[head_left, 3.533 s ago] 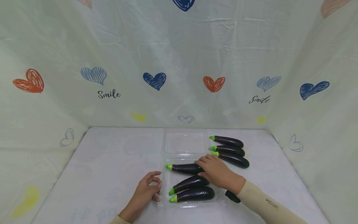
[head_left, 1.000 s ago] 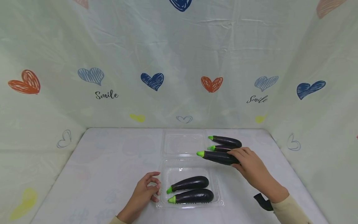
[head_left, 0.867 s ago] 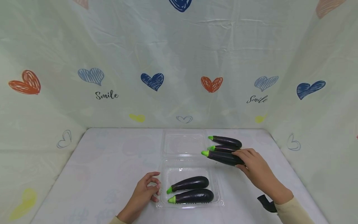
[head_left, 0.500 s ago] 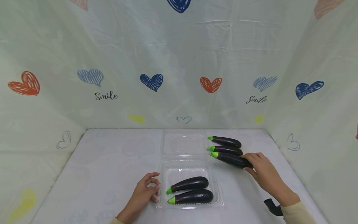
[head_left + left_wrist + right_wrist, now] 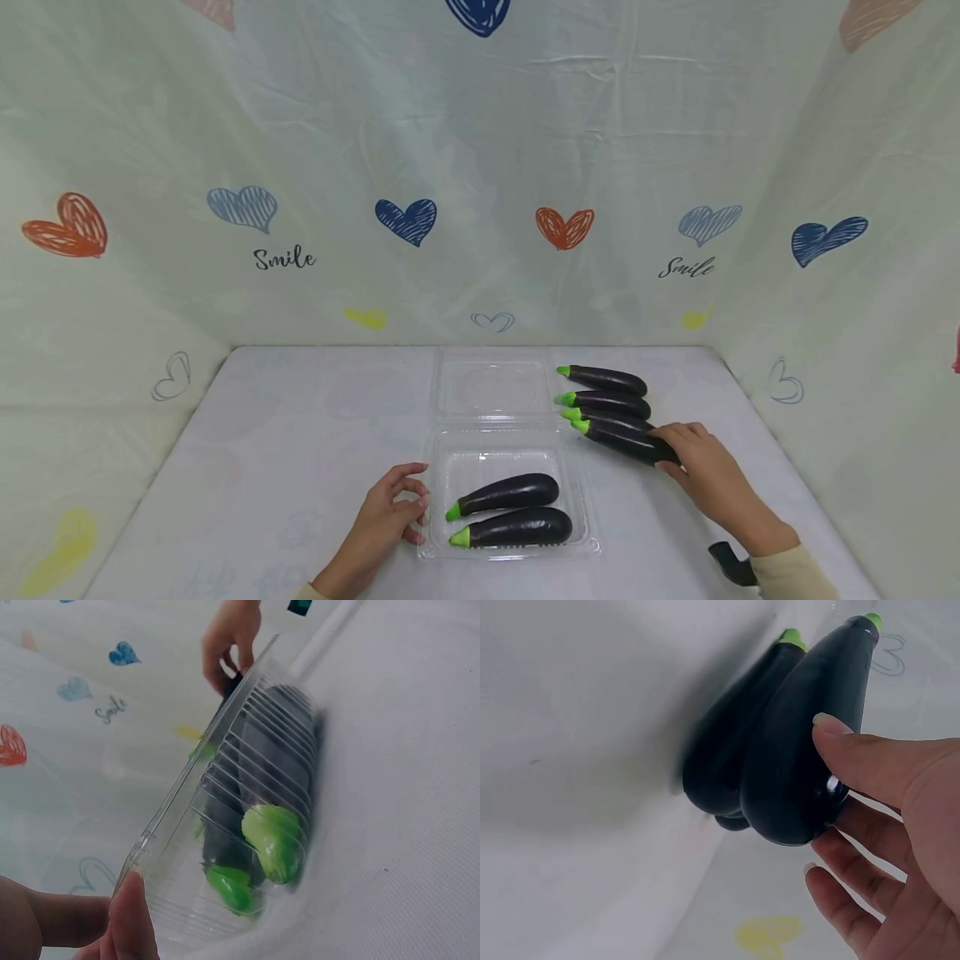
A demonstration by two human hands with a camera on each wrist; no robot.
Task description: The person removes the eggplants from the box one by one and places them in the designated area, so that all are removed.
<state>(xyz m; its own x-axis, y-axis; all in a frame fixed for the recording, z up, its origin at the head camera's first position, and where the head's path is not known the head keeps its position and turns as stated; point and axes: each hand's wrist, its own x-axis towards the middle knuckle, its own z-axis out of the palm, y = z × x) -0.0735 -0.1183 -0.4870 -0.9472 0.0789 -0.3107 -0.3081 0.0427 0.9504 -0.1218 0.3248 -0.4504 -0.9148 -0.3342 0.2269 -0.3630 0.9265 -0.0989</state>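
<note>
My right hand (image 5: 708, 475) grips the rounded end of a dark purple eggplant (image 5: 626, 440) with a green stem cap, frontmost in a row to the right of a clear plastic clamshell container (image 5: 588, 508). In the right wrist view, the thumb lies across this eggplant (image 5: 802, 742), the fingers are behind it, and another eggplant (image 5: 731, 727) lies alongside. My left hand (image 5: 382, 521) pinches the container's left rim, its thumb against the wall in the left wrist view. Inside the container lie two eggplants, one farther back (image 5: 510, 493) and one in front (image 5: 521, 527).
Behind the gripped eggplant lie three more: one partly covered (image 5: 611, 416), a middle one (image 5: 611, 404) and a rear one (image 5: 607, 380). The container's lid (image 5: 495, 385) is folded back flat on the white table (image 5: 300, 450). A heart-printed curtain (image 5: 480, 275) encloses the table.
My right hand has taken one eggplant out of the container and carried it right, then slightly toward me, to the front of the row. The left hand stays at the rim.
</note>
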